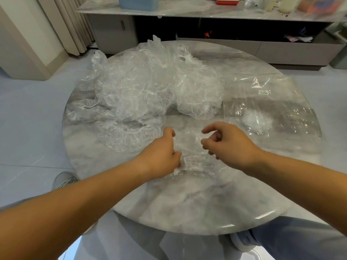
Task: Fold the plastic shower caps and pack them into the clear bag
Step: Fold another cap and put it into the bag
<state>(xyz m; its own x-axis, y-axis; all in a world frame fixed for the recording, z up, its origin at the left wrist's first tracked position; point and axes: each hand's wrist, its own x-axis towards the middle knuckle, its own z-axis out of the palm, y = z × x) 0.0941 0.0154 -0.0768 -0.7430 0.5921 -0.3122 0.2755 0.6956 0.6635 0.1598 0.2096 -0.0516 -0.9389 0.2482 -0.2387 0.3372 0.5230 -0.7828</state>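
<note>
A crumpled clear shower cap (191, 154) lies between my hands near the middle of the round marble table (187, 203). My left hand (163, 156) grips its left side with curled fingers. My right hand (225, 145) pinches its right side with bent fingers. A heap of several loose shower caps (150, 87) fills the far left half of the table. The clear bag (272, 109) lies flat at the right, with a white label and a small folded white bundle (257, 121) inside it.
A low cabinet (206, 44) with a marble top carrying a blue box and bottles stands behind the table. A curtain hangs at the far left. My shoes and legs show below the table's near edge.
</note>
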